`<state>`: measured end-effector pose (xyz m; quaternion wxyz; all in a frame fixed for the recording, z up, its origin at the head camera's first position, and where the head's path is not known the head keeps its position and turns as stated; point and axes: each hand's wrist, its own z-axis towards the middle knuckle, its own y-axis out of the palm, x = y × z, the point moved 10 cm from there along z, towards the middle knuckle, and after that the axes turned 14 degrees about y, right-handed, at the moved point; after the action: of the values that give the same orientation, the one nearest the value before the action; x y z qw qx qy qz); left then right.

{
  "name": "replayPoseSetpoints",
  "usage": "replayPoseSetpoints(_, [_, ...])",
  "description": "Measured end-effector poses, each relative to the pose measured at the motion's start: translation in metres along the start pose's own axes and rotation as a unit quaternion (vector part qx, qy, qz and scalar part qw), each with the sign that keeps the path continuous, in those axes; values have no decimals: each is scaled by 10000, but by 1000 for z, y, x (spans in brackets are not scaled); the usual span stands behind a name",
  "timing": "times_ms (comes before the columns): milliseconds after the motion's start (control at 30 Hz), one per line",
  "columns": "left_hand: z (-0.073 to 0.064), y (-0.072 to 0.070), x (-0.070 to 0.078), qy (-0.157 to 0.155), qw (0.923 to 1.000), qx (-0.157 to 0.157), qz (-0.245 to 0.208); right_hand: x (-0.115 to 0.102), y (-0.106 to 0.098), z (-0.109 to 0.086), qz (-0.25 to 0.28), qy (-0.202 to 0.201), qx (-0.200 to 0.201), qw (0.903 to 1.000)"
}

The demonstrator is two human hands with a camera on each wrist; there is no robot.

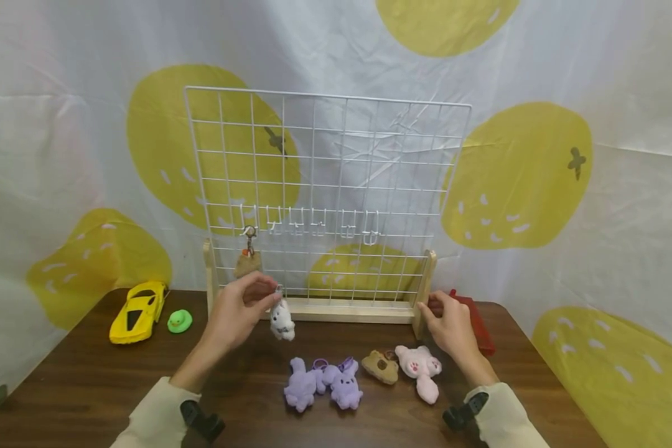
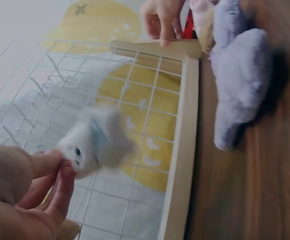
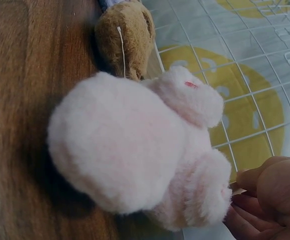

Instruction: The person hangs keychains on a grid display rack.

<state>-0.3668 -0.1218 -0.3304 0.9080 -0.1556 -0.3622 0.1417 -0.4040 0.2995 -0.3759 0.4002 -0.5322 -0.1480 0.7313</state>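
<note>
My left hand pinches the top of a small white plush keychain between thumb and fingers. The plush dangles before the lower left of a white wire grid rack; in the left wrist view this white plush is blurred. At the rack's right end, my right hand grips the wooden side post of its base. From the leftmost hook hangs a brown plush keychain, partly behind my left hand. Several more white hooks line the same row.
On the table in front lie two purple plush keychains, a brown plush and a pink plush. A yellow toy car and a green duck stand left. Something red lies behind my right hand.
</note>
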Motion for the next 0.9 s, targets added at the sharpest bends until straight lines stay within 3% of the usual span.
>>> replayPoseSetpoints(267, [17, -5, 7, 5, 9979, 586, -259, 1, -1, 0, -4, 3, 3, 10000])
replayPoseSetpoints(400, [27, -7, 8, -51, 9937, 926, -624, 0, -1, 0, -29, -15, 12, 10000])
replayPoseSetpoints(667, [39, -15, 12, -146, 9796, 1703, -1057, -1, -1, 1, -2, -51, 28, 10000])
replayPoseSetpoints(900, [44, -20, 13, 27, 9604, 2396, -1420, 0, 0, 0, 2, -31, 2, 10000])
